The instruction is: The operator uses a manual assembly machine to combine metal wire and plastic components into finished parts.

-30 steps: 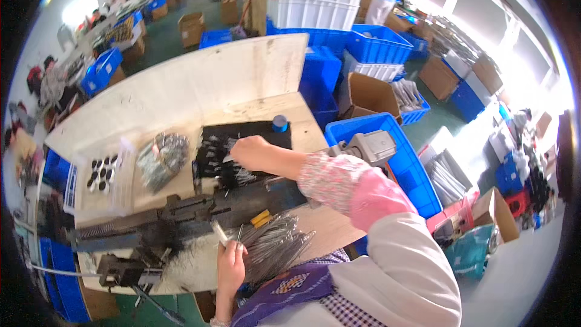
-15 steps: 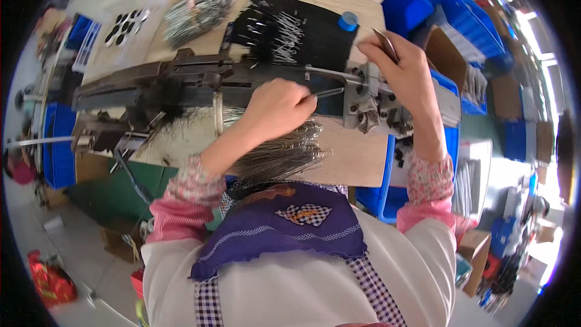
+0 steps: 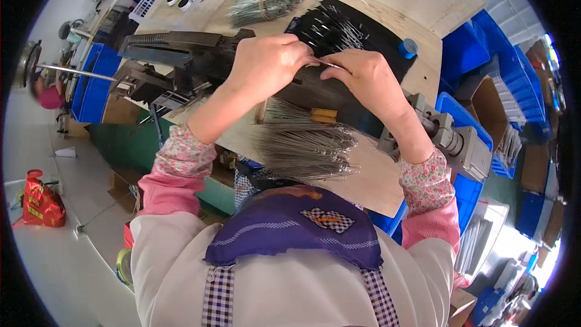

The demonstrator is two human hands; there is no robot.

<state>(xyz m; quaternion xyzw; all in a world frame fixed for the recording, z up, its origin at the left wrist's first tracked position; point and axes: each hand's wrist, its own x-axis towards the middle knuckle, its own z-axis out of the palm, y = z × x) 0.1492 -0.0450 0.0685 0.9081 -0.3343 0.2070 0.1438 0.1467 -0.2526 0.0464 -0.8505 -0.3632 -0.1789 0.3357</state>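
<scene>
My left hand (image 3: 269, 63) and my right hand (image 3: 368, 80) meet above the dark metal bench fixture (image 3: 308, 92). Both are closed, pinching a slim, shiny metal piece (image 3: 327, 65) that spans the small gap between them. Its ends are hidden by my fingers, so its exact kind is unclear. Below my hands lies a heap of thin metal wires (image 3: 305, 145), with a small yellow-orange block (image 3: 324, 115) at its far edge. Beyond my right hand, a black mat (image 3: 387, 63) bears several short shiny metal pieces (image 3: 345, 33).
A tied wire bundle (image 3: 266, 3) and a clear tray (image 3: 212, 3) of round black pieces occupy the back left. Dark clamping machinery (image 3: 175, 54) extends left; a grey metal mechanism (image 3: 451, 136) stands right. Near the mat sits a blue round container (image 3: 408, 48). Blue bins (image 3: 463, 54) line the right.
My left hand has moved up and away from the fixture, while my right hand has come left and down to meet it. The whole view has shifted, and the yellow-orange block now shows.
</scene>
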